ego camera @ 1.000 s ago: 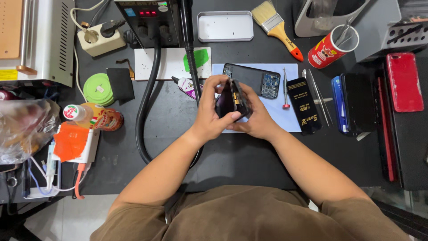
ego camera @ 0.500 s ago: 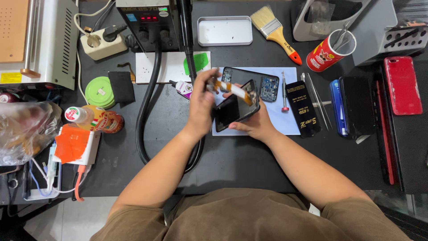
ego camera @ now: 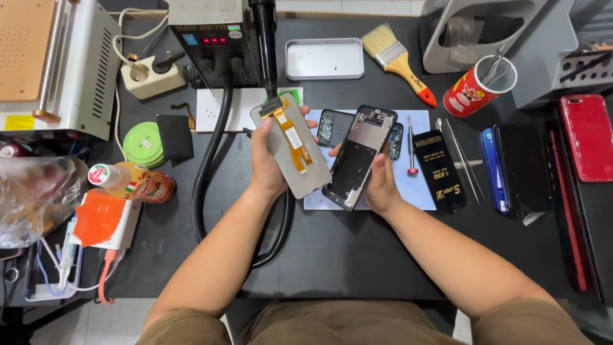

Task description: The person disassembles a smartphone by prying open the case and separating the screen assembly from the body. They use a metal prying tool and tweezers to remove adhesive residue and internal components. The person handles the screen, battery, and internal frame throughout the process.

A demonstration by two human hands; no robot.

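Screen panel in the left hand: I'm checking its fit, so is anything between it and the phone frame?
Nothing visible. The screen panel in the left hand sits directly beside the phone frame held by the right hand, edges nearly touching.

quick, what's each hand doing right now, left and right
Left hand: closed on the grey screen panel, with its orange flex cable facing up.
Right hand: closed on the open phone frame, tilted over the blue mat.

screen panel [ego camera: 292, 152] left of phone frame [ego camera: 359, 156] | both over mat [ego camera: 418, 124] (screwdriver [ego camera: 410, 148] on it) | tray [ego camera: 324, 59] behind
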